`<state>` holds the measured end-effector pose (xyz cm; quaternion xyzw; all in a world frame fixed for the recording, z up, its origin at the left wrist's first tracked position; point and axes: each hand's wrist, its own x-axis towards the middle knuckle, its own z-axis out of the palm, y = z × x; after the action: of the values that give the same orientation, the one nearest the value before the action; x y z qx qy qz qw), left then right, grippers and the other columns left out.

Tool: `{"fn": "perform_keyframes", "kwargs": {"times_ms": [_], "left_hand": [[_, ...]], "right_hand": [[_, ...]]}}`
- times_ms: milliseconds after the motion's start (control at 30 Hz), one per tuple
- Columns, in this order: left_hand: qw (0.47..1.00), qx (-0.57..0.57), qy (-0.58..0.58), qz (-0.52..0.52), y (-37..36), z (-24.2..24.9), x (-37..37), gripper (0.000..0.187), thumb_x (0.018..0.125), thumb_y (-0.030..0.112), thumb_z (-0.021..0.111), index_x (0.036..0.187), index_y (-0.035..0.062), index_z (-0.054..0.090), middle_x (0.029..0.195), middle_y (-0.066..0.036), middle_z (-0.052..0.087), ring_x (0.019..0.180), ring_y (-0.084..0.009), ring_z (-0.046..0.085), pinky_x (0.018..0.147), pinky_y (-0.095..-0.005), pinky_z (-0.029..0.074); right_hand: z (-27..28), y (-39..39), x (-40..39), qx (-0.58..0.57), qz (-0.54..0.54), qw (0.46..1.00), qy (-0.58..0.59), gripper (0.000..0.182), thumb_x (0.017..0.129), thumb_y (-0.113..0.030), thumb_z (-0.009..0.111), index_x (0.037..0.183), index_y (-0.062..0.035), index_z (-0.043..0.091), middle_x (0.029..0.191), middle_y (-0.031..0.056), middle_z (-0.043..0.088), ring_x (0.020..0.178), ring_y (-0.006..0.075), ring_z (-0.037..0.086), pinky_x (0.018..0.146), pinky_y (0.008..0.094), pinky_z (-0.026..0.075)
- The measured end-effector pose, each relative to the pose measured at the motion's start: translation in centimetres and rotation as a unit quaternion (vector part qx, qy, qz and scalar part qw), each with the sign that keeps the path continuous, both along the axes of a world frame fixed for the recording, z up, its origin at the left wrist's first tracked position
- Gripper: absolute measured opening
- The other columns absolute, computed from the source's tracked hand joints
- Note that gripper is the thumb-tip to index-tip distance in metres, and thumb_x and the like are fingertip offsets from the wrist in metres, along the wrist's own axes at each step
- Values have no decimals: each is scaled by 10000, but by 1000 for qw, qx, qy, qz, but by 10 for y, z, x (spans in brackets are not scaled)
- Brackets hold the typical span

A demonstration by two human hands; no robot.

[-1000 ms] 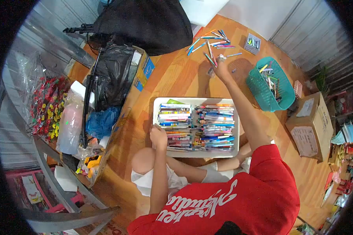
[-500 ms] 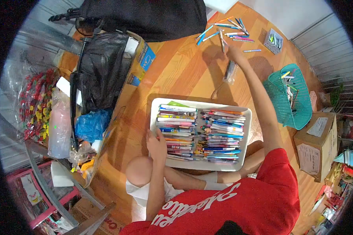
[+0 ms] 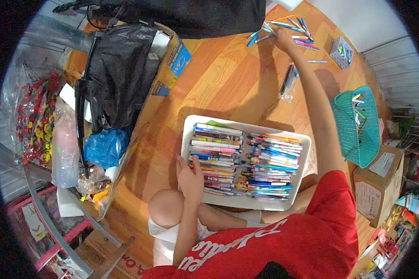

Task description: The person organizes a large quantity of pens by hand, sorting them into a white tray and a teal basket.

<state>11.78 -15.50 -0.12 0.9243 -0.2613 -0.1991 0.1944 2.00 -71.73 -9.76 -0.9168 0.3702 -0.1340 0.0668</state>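
A white tray (image 3: 187, 135) sits in front of my crossed legs, with two columns of pens and pencils (image 3: 214, 149) laid side by side in it. My left hand (image 3: 190, 179) rests at the tray's left rim, thumb and fingers apart, holding nothing. Far out on the floor, my right hand (image 3: 284, 41) reaches into a loose pile of pens (image 3: 305, 35). Its fingers are closed around a pale pen (image 3: 268, 29) at the pile's left side; the fingertips are small and partly hidden.
A clear packet (image 3: 288, 83) and a patterned pen holder (image 3: 341, 52) stand past the tray. On the right are a teal basket (image 3: 356, 125) with pens and a cardboard box (image 3: 378, 181). A large carton (image 3: 149, 111) with a black bag lines the left.
My right hand has moved farther out, bringing the pen it held up down to the pile. My left hand stays by the tray rim. The whole view has shifted slightly.
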Motion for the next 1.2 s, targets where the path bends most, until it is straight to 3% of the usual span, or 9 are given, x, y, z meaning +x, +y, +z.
{"fn": "perform_keyframes", "kwargs": {"times_ms": [67, 167, 300, 467, 667, 767, 1000, 1167, 1200], "left_hand": [[1000, -5, -2, 6, -1, 2, -1, 646, 937, 345, 464, 1278, -189, 340, 1255, -382, 421, 1187, -462, 428, 1026, -425, 331], [1000, -5, -4, 9, -2, 2, -3, 659, 939, 355, 462, 1283, -192, 329, 1265, -386, 408, 1205, -458, 412, 1037, -419, 316], [999, 14, 44, 14, 0, 3, -2, 712, 943, 387, 430, 1351, -160, 227, 1383, -355, 277, 1292, -445, 301, 1085, -426, 241], [999, 28, 44, 8, -4, 10, -3, 728, 936, 383, 448, 1360, -154, 200, 1386, -354, 272, 1281, -463, 301, 1076, -444, 247], [999, 1, 38, 0, -1, 6, -2, 746, 924, 367, 481, 1354, -165, 186, 1367, -375, 273, 1266, -485, 299, 1066, -462, 249], [999, 16, 37, 0, -2, 6, -4, 764, 920, 369, 487, 1354, -171, 166, 1371, -381, 252, 1277, -479, 280, 1073, -463, 232], [999, 9, 31, -20, 4, -1, -4, 799, 917, 372, 485, 1366, -169, 105, 1368, -392, 237, 1285, -472, 267, 1082, -473, 204], [999, 7, 44, -23, 6, 0, -3, 805, 919, 386, 475, 1364, -172, 103, 1366, -397, 234, 1280, -482, 267, 1084, -480, 200], [999, 4, 45, -22, 5, 0, -3, 803, 920, 387, 473, 1364, -172, 104, 1366, -396, 234, 1278, -486, 267, 1083, -482, 200]], "right_hand": [[24, 0, 1, -36, 74, 992, 92, 343, 784, -165, 560, 1111, -60, 557, 1021, 214, 622, 971, 393, 580, 808, 498, 449], [-2, -32, -12, -37, 120, 992, -33, 304, 779, -144, 569, 1070, -54, 563, 966, 216, 630, 899, 396, 595, 756, 479, 468], [19, -28, -8, 3, 66, 994, 91, 405, 786, -158, 598, 1179, -80, 541, 890, 230, 629, 872, 383, 610, 748, 450, 483], [15, -16, -14, -82, 110, 988, 73, 502, 746, -139, 638, 1234, -127, 523, 1201, 177, 541, 1008, 359, 574, 791, 436, 490], [26, -13, -16, 17, 96, 984, 152, 635, 652, -109, 712, 1247, -106, 488, 1223, 157, 541, 970, 368, 593, 811, 439, 504], [30, 4, -22, -176, 228, 957, 14, 623, 638, -123, 730, 1219, -94, 504, 1124, 162, 600, 946, 365, 602, 801, 440, 504], [54, 52, 46, 17, 147, 958, 245, 633, 708, -162, 712, 1293, -220, 476, 1130, 79, 621, 954, 299, 632, 788, 413, 524], [-14, 20, 42, -172, 255, 938, 163, 599, 783, -166, 651, 1329, -288, 437, 1105, -14, 636, 785, 211, 676, 641, 312, 558], [6, 51, 33, -182, 232, 932, 209, 618, 779, -168, 656, 1341, -277, 424, 1097, -14, 639, 779, 202, 676, 630, 301, 558]]}}
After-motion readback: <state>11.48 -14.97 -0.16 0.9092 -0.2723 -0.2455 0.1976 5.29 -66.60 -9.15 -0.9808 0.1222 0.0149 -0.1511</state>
